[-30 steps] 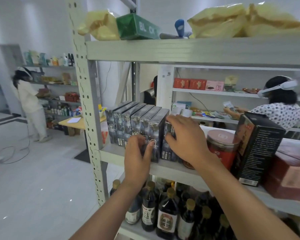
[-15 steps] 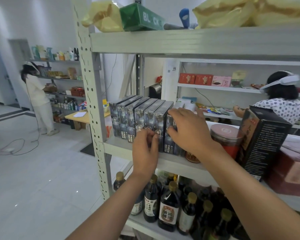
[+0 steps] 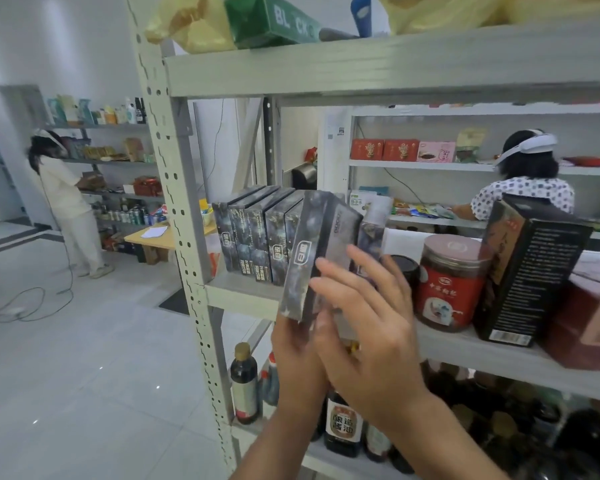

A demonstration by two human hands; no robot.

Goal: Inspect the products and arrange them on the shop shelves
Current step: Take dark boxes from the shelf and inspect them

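On the middle shelf (image 3: 243,292), at nine o'clock from the hands, a row of dark boxes (image 3: 253,237) stands upright and packed side by side, so that part looks arranged. One matching box, the held box (image 3: 312,258), is off the shelf. It is tilted with its top toward one o'clock, just in front of the shelf edge. The left hand (image 3: 293,355) clamps its lower end from six o'clock. The right hand (image 3: 368,327) is spread open, its straight fingers laid on the box's side face. This looks like the inspection step, with this box not yet reshelved. At three o'clock, a red jar (image 3: 447,282) and a tall black carton (image 3: 530,271) stand loosely spaced. The carton appears to lean, so both probably await tidying.
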